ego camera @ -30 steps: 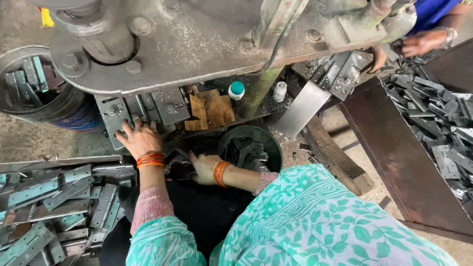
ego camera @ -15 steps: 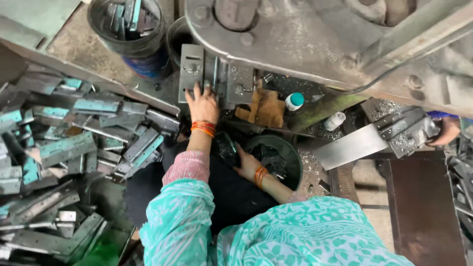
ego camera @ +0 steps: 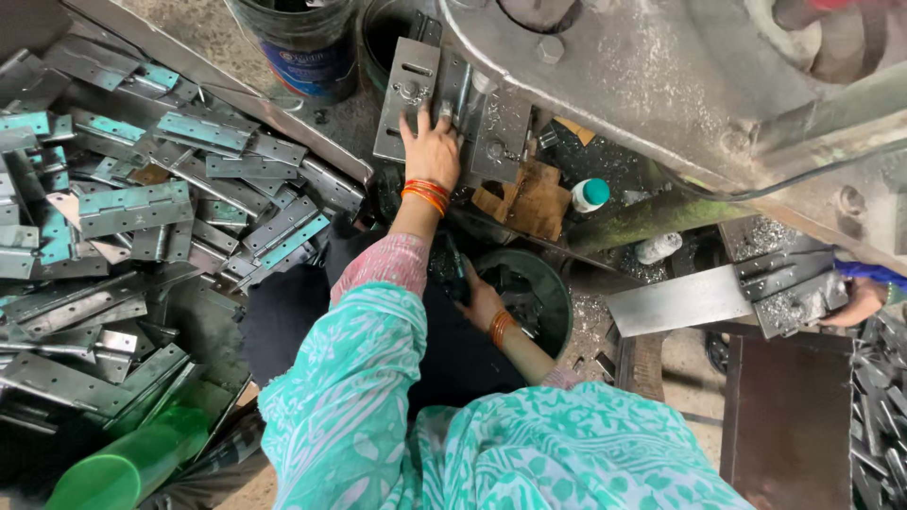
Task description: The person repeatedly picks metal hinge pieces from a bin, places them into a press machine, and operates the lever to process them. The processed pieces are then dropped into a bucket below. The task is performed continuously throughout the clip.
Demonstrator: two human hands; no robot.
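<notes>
The person's left hand (ego camera: 431, 151) lies flat, fingers spread, on the grey steel hinge plates (ego camera: 408, 85) set on the bed of the large grey metal press (ego camera: 661, 85), at about twelve o'clock from the body. It presses rather than grips; nothing is closed inside it. The right hand (ego camera: 480, 300) reaches down at about one o'clock toward the round dark green bucket (ego camera: 557, 283) and seems curled around a dark metal piece (ego camera: 455, 269), though whether the fingers truly close on it cannot be told.

The chief risk, judging from this position, is the left hand resting so close under the press head: if the machine cycles while the fingers lie on the plates, they could be crushed. The orange bangles (ego camera: 425, 194) on that wrist could catch on a plate edge or a bolt. The stamped edges of the plates may cut bare skin. The loose heap of grey and teal-tinted hinge leaves (ego camera: 142, 208) at nine o'clock could slide toward the person's lap.

Much is hidden. The green patterned sleeve (ego camera: 359, 378) covers the lap and whatever lies there. The bucket's contents are dark and unclear. The press's working parts are cut off by the top edge. At three o'clock another person's hand (ego camera: 855, 304) is only partly seen behind a steel chute (ego camera: 680, 300).
</notes>
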